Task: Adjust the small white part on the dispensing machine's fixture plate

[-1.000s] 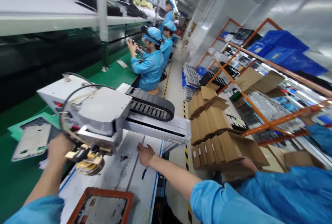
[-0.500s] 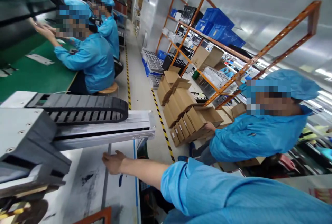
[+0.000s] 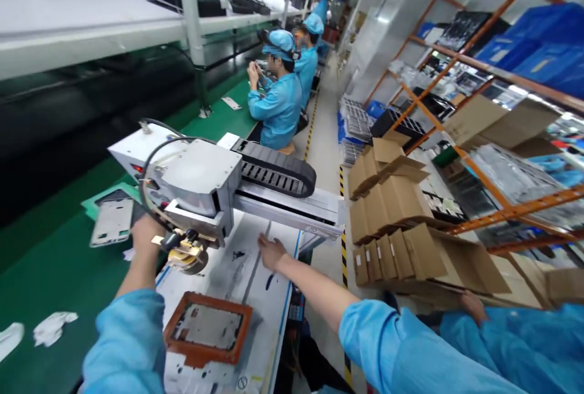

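Note:
My right hand [image 3: 272, 252] rests at the machine's white bed [image 3: 267, 297], fingers apart and nothing seen in them. My left hand [image 3: 148, 233] reaches behind the machine head, beside a flat grey metal plate [image 3: 112, 222] on the green bench. Its fingers are hidden by the head and a black cable, so its grip does not show. The machine head [image 3: 196, 169] hangs from a rail over the bed, with a brass-coloured tool [image 3: 187, 255] beneath it. Nearer me, an orange fixture [image 3: 182, 327] holds a flat grey metal frame [image 3: 214, 325].
White crumpled cloths [image 3: 55, 327] lie on the green bench [image 3: 59, 272]. Cardboard boxes [image 3: 396, 217] and an orange rack [image 3: 438, 120] stand across the aisle. At right, a co-worker's hand [image 3: 474, 307] touches a box. Other people [image 3: 280, 102] sit along the bench.
My view has swung left and down, bringing my left arm and the orange fixture with its frame into sight. My right hand remains at the bed. The co-worker at right is mostly out of view.

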Motion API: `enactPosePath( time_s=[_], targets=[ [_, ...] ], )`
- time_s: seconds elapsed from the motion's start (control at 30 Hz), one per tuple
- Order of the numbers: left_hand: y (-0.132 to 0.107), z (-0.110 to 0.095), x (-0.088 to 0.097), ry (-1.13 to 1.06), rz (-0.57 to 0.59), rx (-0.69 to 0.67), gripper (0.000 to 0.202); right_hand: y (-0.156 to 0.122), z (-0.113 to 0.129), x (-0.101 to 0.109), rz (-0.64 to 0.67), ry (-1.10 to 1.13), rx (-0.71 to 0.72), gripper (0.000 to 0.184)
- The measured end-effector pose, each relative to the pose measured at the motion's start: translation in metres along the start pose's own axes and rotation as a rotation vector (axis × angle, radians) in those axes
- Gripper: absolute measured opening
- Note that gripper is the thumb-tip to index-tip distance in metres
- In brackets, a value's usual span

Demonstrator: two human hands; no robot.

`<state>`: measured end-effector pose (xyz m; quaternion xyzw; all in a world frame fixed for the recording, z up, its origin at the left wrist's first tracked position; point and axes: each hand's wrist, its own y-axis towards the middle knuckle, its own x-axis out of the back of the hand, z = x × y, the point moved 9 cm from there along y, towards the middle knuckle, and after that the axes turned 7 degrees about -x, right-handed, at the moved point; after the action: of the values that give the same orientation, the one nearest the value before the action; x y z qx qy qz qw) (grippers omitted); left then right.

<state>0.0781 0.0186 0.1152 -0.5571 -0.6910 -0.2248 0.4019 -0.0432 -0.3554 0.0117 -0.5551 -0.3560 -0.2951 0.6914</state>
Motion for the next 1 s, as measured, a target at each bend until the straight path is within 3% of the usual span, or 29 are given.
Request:
enactPosePath(
  time_s=[0.07, 0.17, 0.3, 0.4, 0.5, 0.6, 0.7, 0.8, 0.9, 1.0],
  targets=[
    [-0.009, 0.003, 0.0, -0.02, -0.05, 0.018, 0.014, -0.003, 0.001, 0.003, 0.006, -0.009, -0.022, 0.094],
    [-0.032, 0.019, 0.0, -0.085, -0.076, 0.032, 0.03, -0.01, 0.001, 0.001, 0.033, -0.063, -0.041, 0.091],
    [-0.095, 0.084, -0.006, -0.26, -0.134, 0.151, 0.024, -0.016, 0.0, -0.013, 0.066, -0.159, -0.015, 0.086],
    [-0.182, 0.139, -0.016, -0.396, -0.294, 0.265, 0.024, -0.012, -0.002, -0.023, 0.045, -0.205, 0.0, 0.082],
    [-0.296, 0.18, -0.039, -0.462, -0.474, 0.397, 0.025, -0.009, -0.007, -0.026, -0.014, -0.212, -0.004, 0.073],
    [-0.4, 0.205, -0.082, -0.518, -0.607, 0.552, 0.02, -0.01, -0.012, -0.027, -0.094, -0.188, -0.016, 0.063],
    [-0.468, 0.218, -0.134, -0.561, -0.681, 0.702, 0.024, -0.012, -0.007, -0.031, -0.175, -0.143, 0.038, 0.063],
    [-0.494, 0.223, -0.18, -0.616, -0.686, 0.799, 0.042, -0.011, 0.003, -0.04, -0.214, -0.076, 0.061, 0.088],
    [-0.496, 0.229, -0.212, -0.681, -0.661, 0.836, 0.062, -0.008, 0.007, -0.051, -0.225, -0.026, -0.01, 0.113],
    [-0.495, 0.236, -0.229, -0.737, -0.647, 0.848, 0.078, -0.011, 0.012, -0.056, -0.286, -0.003, -0.076, 0.111]
  ],
)
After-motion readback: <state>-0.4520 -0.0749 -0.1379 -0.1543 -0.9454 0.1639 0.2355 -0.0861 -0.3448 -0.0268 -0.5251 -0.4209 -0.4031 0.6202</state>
